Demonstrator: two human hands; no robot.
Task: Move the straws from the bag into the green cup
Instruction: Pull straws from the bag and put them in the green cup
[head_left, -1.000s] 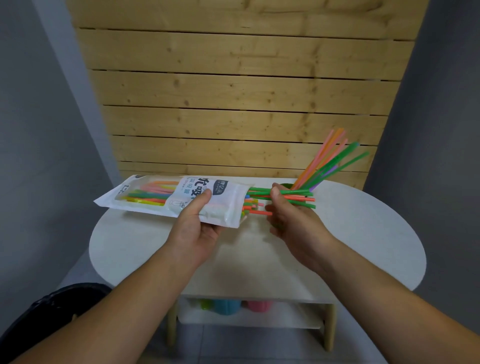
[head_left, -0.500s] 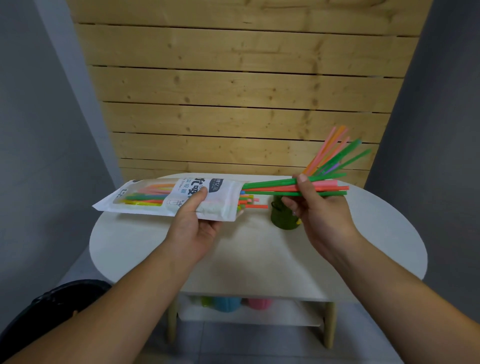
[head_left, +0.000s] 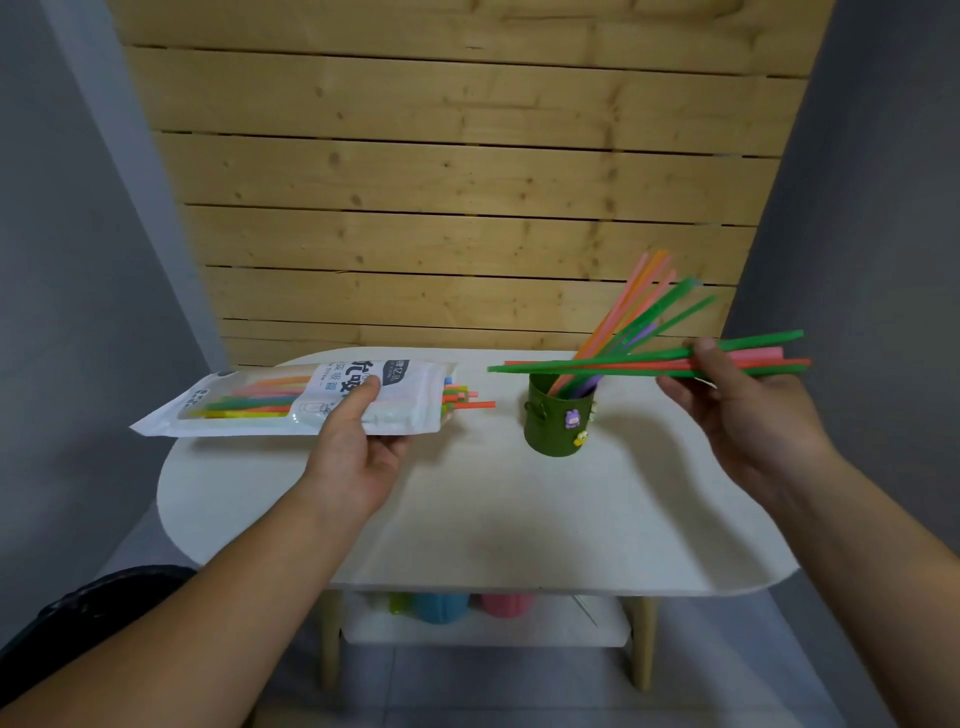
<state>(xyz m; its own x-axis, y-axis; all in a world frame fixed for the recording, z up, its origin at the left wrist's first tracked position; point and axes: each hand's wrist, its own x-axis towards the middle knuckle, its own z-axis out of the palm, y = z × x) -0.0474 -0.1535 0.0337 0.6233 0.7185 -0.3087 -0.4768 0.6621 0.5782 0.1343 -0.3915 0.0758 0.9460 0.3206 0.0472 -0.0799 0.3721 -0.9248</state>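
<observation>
My left hand (head_left: 358, 447) grips a white straw bag (head_left: 270, 402) held level above the table's left side, thumb on top. Coloured straw ends (head_left: 462, 397) stick out of its open right end. A small bunch of green, red and pink straws (head_left: 613, 364) lies level in the air, pinched near its right end by my right hand (head_left: 743, 410). The bunch's left tips hang just above the green cup (head_left: 558, 423), which stands upright on the table. Several orange, pink, green and purple straws (head_left: 631, 312) lean to the right inside the cup.
The white oval table (head_left: 493, 519) stands against a wooden slat wall (head_left: 457, 182). Blue, pink and green cups (head_left: 457, 605) sit on the shelf under it. A dark object (head_left: 78, 613) lies on the floor at the lower left. Grey walls close in on both sides.
My right hand has drawn the bunch of straws fully out of the bag and carried it to the right, over the green cup. The bag and my left hand have stayed in place.
</observation>
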